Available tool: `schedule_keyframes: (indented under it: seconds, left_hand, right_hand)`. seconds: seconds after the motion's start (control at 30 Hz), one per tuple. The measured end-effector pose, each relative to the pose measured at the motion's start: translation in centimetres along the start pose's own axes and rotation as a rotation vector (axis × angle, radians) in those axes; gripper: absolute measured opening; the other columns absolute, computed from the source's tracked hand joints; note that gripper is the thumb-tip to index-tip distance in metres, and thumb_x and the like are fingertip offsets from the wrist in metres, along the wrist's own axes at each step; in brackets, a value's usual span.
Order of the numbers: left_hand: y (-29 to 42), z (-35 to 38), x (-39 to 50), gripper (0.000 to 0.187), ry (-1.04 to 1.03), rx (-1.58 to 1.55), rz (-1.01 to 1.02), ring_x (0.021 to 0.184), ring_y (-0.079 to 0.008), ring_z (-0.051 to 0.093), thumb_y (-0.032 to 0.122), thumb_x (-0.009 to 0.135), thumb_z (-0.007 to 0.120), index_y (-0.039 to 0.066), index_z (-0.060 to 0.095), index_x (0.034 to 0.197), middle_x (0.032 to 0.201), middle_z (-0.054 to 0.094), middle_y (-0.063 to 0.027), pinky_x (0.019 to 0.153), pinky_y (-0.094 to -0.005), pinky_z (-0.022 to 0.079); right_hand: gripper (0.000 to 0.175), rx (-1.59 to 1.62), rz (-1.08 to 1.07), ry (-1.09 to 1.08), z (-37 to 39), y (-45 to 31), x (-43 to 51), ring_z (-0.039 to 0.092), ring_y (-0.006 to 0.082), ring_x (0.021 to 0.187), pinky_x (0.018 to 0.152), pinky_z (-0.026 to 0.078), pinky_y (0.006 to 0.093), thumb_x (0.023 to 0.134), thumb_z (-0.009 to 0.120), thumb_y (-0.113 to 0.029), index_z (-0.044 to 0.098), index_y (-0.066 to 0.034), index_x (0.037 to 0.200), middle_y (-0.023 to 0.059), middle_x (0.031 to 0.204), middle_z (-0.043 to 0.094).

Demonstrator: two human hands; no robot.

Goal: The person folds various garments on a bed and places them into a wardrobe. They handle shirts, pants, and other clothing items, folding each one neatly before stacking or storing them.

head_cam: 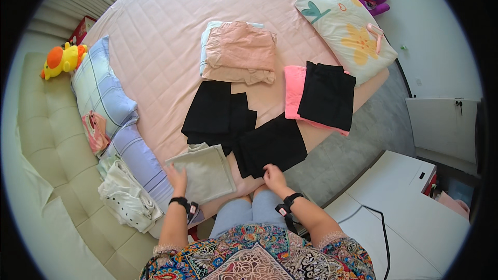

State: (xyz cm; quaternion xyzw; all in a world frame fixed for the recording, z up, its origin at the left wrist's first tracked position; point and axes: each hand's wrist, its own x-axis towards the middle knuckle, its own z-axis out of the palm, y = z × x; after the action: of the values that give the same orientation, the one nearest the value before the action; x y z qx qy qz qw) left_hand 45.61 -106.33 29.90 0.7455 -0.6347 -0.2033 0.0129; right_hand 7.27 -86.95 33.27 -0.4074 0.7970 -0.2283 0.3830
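My left hand (177,178) rests at the left edge of a folded light grey garment (206,173), thumb and fingers apart. With its fingers curled, my right hand (274,178) is at the near edge of a folded black garment (272,146); whether cloth is pinched between the fingertips is hidden. Just beyond the grey piece lies a stack of folded black clothing (212,111), partly overlapped by it. Farther right, another folded black garment (327,93) lies on a bright pink folded cloth (292,89).
A folded peach and pale blue bedding pile (241,50) sits mid-bed on the pink quilted sheet (163,27). Plaid pillows (103,85), white clothes (124,198) and a plush toy (64,60) line the left. At right are a flowered pillow (334,19), pink roller (376,39) and white cabinet (389,194).
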Motion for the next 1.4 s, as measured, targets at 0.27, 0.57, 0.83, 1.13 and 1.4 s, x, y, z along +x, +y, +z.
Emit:
schedule_keyframes:
  seconds: [0.27, 0.57, 0.83, 1.13, 1.4]
  left_hand:
    - [18.9, 0.4, 8.0, 0.072, -0.12, -0.002, 0.842, 0.117, -0.0355, 0.05, 0.024, 0.067, 0.08, 0.001, 0.049, 0.128, 0.124, 0.053, -0.0181, 0.1, -0.0426, 0.041]
    - [24.7, 6.2, 5.7, 0.042, -0.053, -0.232, 0.709, 0.104, -0.0312, 0.061, 0.002, 0.07, 0.065, 0.007, 0.064, 0.112, 0.116, 0.065, -0.0104, 0.092, -0.039, 0.049]
    - [22.5, 5.4, 0.5, 0.062, -0.278, -0.041, 1.0, 0.136, -0.0304, 0.039, -0.006, 0.073, 0.055, 0.006, 0.051, 0.133, 0.147, 0.041, -0.0137, 0.111, -0.0427, 0.034]
    - [23.6, 5.9, 1.6, 0.058, -0.085, 0.217, 1.032, 0.12, -0.0252, 0.052, 0.004, 0.079, 0.054, 0.01, 0.05, 0.137, 0.133, 0.052, -0.0092, 0.099, -0.0384, 0.042]
    - [20.8, 6.3, 5.5, 0.046, -0.455, -0.476, 0.473, 0.103, -0.0321, 0.064, -0.008, 0.074, 0.051, 0.0, 0.062, 0.118, 0.109, 0.068, -0.0135, 0.093, -0.0364, 0.048]
  right_hand:
    - [0.093, -0.593, 0.14, -0.015, -4.0, -0.5, 5.9, 0.039, 0.0403, 0.124, 0.103, 0.037, 0.0479, 0.065, 0.078, -0.026, 0.034, -0.005, 0.145, 0.0289, 0.148, 0.027]
    - [0.104, -0.686, 0.142, -0.226, -4.5, 0.5, 8.2, 0.04, 0.0387, 0.126, 0.098, 0.039, 0.0447, 0.062, 0.08, -0.036, 0.031, -0.0015, 0.146, 0.0336, 0.15, 0.024]
    - [0.105, -0.728, 0.125, -0.257, -4.5, 0.6, 8.7, 0.04, 0.0377, 0.126, 0.098, 0.039, 0.0435, 0.062, 0.078, -0.04, 0.03, 0.0002, 0.147, 0.0347, 0.149, 0.024]
    - [0.104, -0.736, 0.104, -0.243, -4.1, 0.9, 9.0, 0.042, 0.0388, 0.124, 0.096, 0.04, 0.044, 0.062, 0.076, -0.04, 0.031, 0.0031, 0.145, 0.0379, 0.146, 0.027]
    - [0.104, -0.704, 0.099, -0.214, -4.0, 1.2, 8.8, 0.041, 0.0379, 0.126, 0.098, 0.039, 0.0437, 0.062, 0.077, -0.04, 0.031, 0.0025, 0.145, 0.0369, 0.147, 0.026]
